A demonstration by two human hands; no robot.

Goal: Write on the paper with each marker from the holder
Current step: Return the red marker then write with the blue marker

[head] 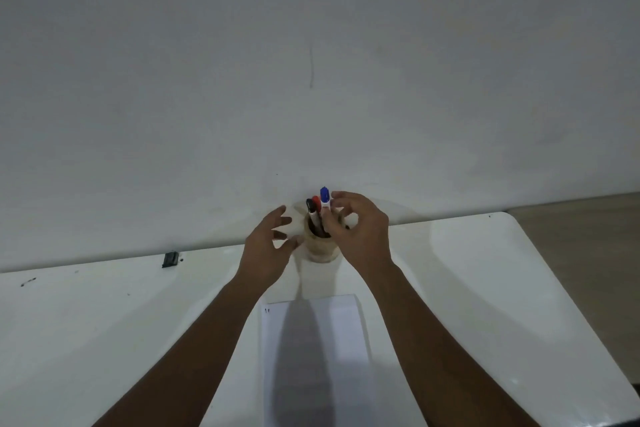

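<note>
Pinching the blue marker [324,197] in the holder [320,243] at frame centre, right hand [360,232] risks tipping it unless the open left hand [266,246] steadies it; paper [315,357] lies below.

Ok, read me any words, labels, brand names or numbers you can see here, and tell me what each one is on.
No text can be read.
Paper: two tiny dark marks near its top left corner, too small to read.
Blue marker, red marker, black marker: any barrel print is too small and blurred.
Holder: no label visible.
</note>
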